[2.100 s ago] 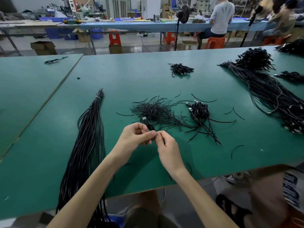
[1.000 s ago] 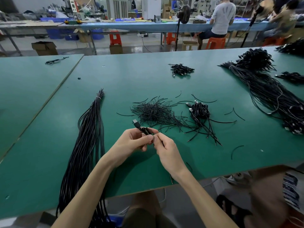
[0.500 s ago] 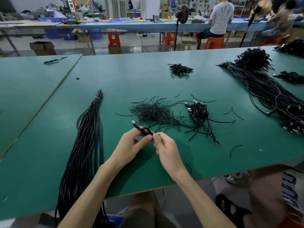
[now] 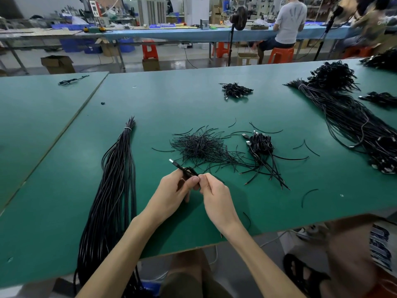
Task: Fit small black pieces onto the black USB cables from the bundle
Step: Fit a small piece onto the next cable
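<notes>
My left hand [image 4: 171, 194] grips a black USB cable [image 4: 181, 168] just behind its plug, whose silver tip points up and to the left. My right hand [image 4: 214, 194] pinches a small black piece against the same cable, right beside my left thumb. The piece itself is mostly hidden by my fingers. A long tied bundle of black cables [image 4: 116, 186] lies to the left and hangs over the table's near edge. Beyond my hands sits a heap of thin black ties [image 4: 199, 147], and a small pile of short USB cables [image 4: 261, 147] lies to its right.
The green table [image 4: 214, 104] carries another small cable pile [image 4: 236, 91] at the back and a big cable bundle [image 4: 348, 117] at the right. Loose ties lie scattered at the front right. A second green table [image 4: 38, 117] adjoins on the left. People sit at a far bench.
The cable's plug end has come out of my left hand and now sticks up to the left. Both hands have stayed together at the same spot over the table.
</notes>
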A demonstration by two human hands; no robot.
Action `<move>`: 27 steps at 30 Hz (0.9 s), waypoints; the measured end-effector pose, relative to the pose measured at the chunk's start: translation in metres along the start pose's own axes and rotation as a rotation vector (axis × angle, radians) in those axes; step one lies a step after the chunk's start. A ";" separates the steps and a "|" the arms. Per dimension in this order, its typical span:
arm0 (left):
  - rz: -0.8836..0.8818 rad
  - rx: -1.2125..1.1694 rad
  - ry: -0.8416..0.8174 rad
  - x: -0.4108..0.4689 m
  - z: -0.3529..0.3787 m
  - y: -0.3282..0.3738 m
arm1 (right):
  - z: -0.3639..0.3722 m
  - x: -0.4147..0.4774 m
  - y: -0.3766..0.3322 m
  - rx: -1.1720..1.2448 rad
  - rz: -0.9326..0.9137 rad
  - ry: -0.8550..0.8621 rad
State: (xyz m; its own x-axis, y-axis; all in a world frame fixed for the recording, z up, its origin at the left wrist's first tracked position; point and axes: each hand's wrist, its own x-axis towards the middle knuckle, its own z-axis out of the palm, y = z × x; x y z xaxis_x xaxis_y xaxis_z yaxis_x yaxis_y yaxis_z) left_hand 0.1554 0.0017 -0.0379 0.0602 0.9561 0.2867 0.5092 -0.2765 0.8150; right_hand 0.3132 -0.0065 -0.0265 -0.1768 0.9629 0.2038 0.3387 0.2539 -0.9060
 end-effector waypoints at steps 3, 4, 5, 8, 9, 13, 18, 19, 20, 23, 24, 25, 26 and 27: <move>-0.026 -0.033 -0.017 -0.001 0.000 0.003 | -0.001 0.000 0.000 0.041 0.034 -0.001; -0.021 -0.032 -0.027 -0.002 0.000 0.004 | -0.001 0.000 0.000 0.046 0.045 -0.002; -0.009 -0.035 -0.040 -0.002 -0.001 0.005 | -0.001 0.000 0.000 0.047 0.055 -0.002; 0.045 -0.093 -0.069 -0.003 -0.003 0.008 | -0.001 0.000 0.001 0.063 0.072 0.007; 0.043 -0.116 -0.074 -0.003 -0.004 0.008 | -0.001 0.001 0.001 0.079 0.077 0.013; 0.016 -0.220 -0.117 -0.001 -0.007 0.011 | -0.002 0.002 0.001 0.131 0.093 0.024; -0.014 -0.268 -0.085 -0.001 -0.008 0.008 | -0.001 0.002 0.005 0.174 0.103 0.004; -0.031 -0.265 -0.060 0.000 -0.007 0.008 | -0.001 0.002 0.006 0.183 0.104 0.003; -0.036 -0.256 -0.039 0.000 -0.007 0.007 | 0.000 0.002 0.007 0.192 0.106 0.004; -0.003 -0.221 0.004 -0.001 -0.005 0.008 | 0.000 0.004 0.008 0.209 0.108 0.011; 0.005 -0.222 0.009 -0.002 -0.004 0.009 | 0.000 0.004 0.008 0.211 0.111 0.010; 0.011 -0.223 0.008 -0.002 -0.003 0.010 | 0.000 0.004 0.009 0.215 0.116 0.011; 0.020 -0.223 0.003 -0.001 -0.004 0.011 | 0.000 0.004 0.009 0.222 0.122 0.014; 0.032 -0.224 -0.004 -0.001 -0.004 0.011 | 0.000 0.004 0.009 0.228 0.129 0.019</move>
State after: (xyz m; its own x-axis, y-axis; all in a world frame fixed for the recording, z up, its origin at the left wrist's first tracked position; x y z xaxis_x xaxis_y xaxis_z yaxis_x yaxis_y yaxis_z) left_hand 0.1576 -0.0029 -0.0268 0.0768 0.9466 0.3130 0.3040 -0.3213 0.8969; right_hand 0.3159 -0.0004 -0.0341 -0.1277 0.9881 0.0856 0.1399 0.1034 -0.9847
